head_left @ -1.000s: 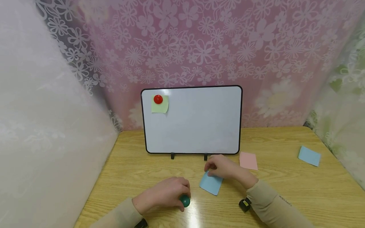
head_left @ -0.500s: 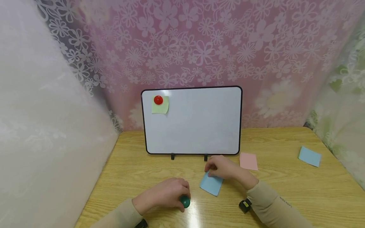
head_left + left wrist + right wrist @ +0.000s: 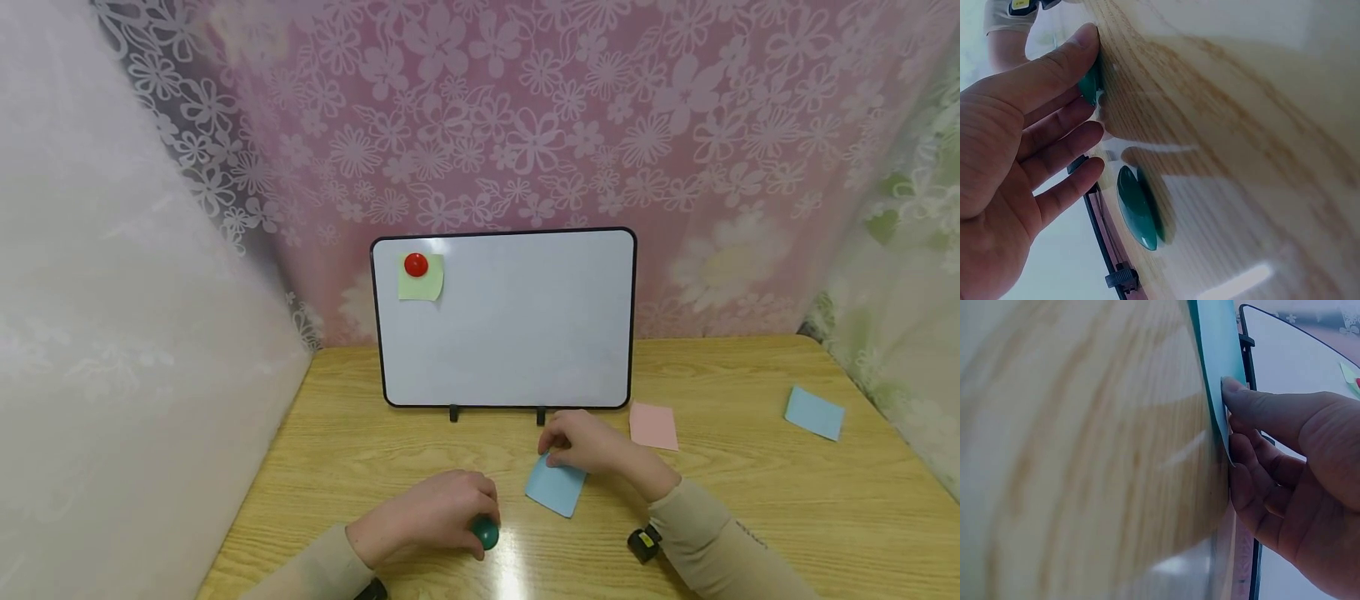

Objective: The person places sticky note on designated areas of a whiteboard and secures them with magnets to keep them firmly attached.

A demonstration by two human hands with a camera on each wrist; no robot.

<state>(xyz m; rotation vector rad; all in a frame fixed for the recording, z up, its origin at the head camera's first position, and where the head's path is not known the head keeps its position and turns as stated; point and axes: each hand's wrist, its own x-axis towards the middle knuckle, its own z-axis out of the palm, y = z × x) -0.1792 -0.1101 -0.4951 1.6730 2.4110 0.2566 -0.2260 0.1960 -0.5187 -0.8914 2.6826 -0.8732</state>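
Observation:
Fingers and thumb of my left hand [image 3: 438, 512] grip a round green magnet [image 3: 486, 533] low over the table at front centre. In the left wrist view, a second green magnet [image 3: 1137, 209] rests on the wood beside the little finger; the hand hides it in the head view. My right hand [image 3: 588, 442] pinches the far edge of a blue sticky note [image 3: 555, 487] lying on the table. In the right wrist view, the thumb [image 3: 1238, 390] presses on the blue paper and the other fingers are curled at its edge.
A small whiteboard [image 3: 513, 325] stands behind the hands on black feet [image 3: 541, 416]. On its upper left, a red magnet [image 3: 416, 265] holds a pale green note [image 3: 422, 289]. A pink note [image 3: 653, 426] and another blue note [image 3: 814, 413] lie to the right on the table.

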